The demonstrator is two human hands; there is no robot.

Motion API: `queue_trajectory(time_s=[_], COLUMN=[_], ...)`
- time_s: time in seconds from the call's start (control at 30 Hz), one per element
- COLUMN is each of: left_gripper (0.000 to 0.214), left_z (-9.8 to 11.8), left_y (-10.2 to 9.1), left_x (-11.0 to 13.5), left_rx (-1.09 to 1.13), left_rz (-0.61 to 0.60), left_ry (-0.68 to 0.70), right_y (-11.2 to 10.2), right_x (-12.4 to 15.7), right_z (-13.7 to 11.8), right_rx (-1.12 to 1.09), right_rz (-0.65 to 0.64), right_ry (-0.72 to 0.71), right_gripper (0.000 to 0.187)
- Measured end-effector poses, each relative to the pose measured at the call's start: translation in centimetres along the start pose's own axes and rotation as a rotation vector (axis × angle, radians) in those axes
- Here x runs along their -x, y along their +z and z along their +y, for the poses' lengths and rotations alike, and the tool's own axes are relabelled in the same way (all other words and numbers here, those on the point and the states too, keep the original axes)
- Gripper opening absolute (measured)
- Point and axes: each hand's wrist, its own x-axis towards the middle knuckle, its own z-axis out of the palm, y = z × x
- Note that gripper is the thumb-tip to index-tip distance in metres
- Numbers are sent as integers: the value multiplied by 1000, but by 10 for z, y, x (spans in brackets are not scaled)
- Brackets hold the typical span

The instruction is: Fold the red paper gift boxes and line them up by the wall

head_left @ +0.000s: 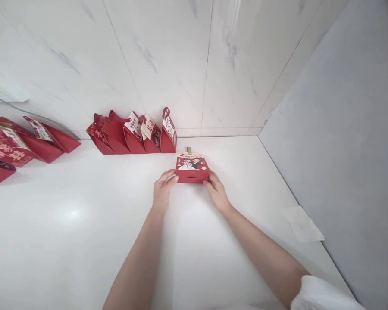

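Observation:
Between my two hands is a red gift box [192, 176] with a cartoon couple printed on its face and a small gold loop at its far end. My left hand [164, 186] grips its left side, thumb at the near corner. On the opposite side my right hand [217, 189] holds the right edge in the same way. The printed face is turned up towards me, and the plain red end with a slot faces my body. Fingers behind the box's sides are partly hidden. Just beyond it, to the left, stands a red gift box with a ribbon loop [169, 133].
Several similar red boxes [116, 137] stand in a row along the tiled wall [168, 64]. More boxes [40, 144] sit at the far left, near a grey cable [29, 110]. A white sheet [304, 224] lies on the white table [93, 241] by the grey right-hand wall.

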Motion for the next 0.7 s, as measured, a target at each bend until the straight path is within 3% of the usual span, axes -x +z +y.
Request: queue_trajectory(time_s=[0.2, 0.3, 0.7], left_gripper=[41, 47, 53], left_z=[8, 8, 4], left_y=[5, 5, 4], left_x=[7, 7, 4], left_rx=[-70, 4, 53], left_rz=[-175, -248, -251], left_ry=[81, 42, 2], right_y=[2, 2, 2], right_x=[1, 1, 2], right_z=[-11, -16, -17], right_rx=[-41, -29, -27], right_rz=[73, 66, 48], right_ry=[95, 115, 123], right_gripper=[41, 43, 43])
